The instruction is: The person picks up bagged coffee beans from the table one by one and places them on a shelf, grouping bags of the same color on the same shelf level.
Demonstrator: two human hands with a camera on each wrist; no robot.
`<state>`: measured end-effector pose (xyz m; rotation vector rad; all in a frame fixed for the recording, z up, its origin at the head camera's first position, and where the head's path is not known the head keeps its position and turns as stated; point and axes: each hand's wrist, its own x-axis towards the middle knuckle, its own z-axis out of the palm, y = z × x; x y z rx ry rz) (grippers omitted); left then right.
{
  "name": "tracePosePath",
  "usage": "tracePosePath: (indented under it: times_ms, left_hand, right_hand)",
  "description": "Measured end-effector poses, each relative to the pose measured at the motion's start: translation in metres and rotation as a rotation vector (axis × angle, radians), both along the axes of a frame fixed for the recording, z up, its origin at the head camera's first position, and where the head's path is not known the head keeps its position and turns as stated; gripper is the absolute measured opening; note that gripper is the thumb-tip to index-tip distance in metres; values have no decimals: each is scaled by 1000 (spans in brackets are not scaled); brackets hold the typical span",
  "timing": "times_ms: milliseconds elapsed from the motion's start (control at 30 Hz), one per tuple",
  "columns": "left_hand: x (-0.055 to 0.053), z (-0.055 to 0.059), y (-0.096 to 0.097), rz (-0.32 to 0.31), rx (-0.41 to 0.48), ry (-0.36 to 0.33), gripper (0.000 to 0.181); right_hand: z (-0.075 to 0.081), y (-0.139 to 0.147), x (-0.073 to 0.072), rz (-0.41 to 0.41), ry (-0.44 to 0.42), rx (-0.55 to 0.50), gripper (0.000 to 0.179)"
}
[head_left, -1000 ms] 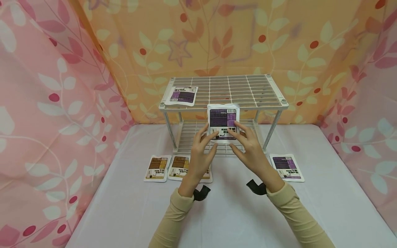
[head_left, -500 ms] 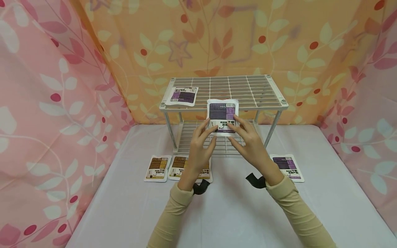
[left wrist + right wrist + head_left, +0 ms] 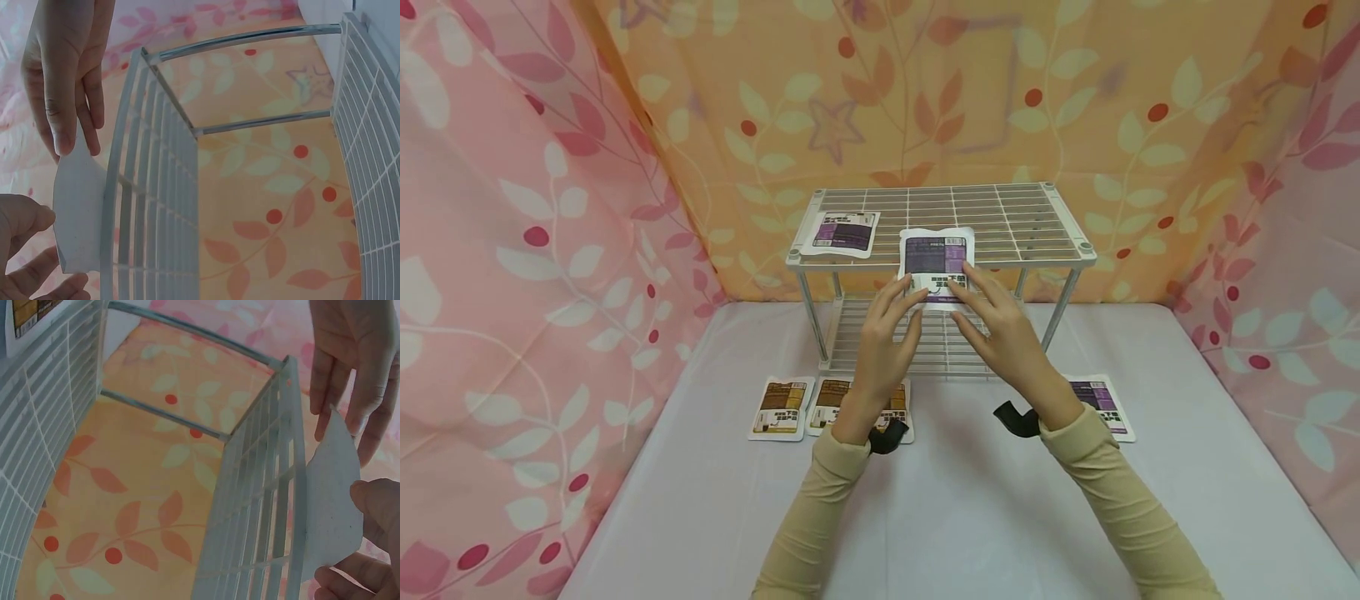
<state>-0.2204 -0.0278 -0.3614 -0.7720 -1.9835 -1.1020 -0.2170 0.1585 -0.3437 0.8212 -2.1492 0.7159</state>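
Note:
Both hands hold one flat white pouch with a purple label (image 3: 936, 254), its printed side facing up. The left hand (image 3: 883, 337) pinches its near left part, thumb below and fingers on top. On the near right part, the right hand (image 3: 1009, 337) has the same kind of pinch. The pouch overlaps the front rim of the white wire rack's top shelf (image 3: 1045, 262) in the head view. In the left wrist view the pouch's plain underside (image 3: 78, 206) shows right at the shelf edge. Another purple-labelled pouch (image 3: 844, 233) lies on the shelf's left end.
Three brown-labelled pouches lie on the white table (image 3: 955, 517) at front left: one (image 3: 781, 408) in full view, one (image 3: 827, 404) and another (image 3: 898, 402) partly behind the left arm. A purple-labelled pouch (image 3: 1108, 407) lies at right, partly covered. Floral curtains (image 3: 925, 92) surround the table.
Both hands have moved forward with the pouch, bringing it farther over the front of the top shelf. The right forearm now covers part of the pouch at the right.

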Motion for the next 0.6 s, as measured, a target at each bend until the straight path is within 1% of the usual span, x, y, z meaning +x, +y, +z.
tracePosePath:
  times_ms: [100,267,367,600]
  left_hand:
    - [-3,2,2,13,-3,8,26]
    - [-7,6,5,41,-36,15,28]
    - [-11,9,6,60,-45,22,27]
    - [-22,16,11,117,-65,8,25]
  right_hand:
    - [1,-1,-3,-10,12,7,43]
    - [5,-2,-8,-24,12,18,41]
    - [9,-3,-12,-31,9,31,40]
    - [13,-6,-21,-71,7,60,38]
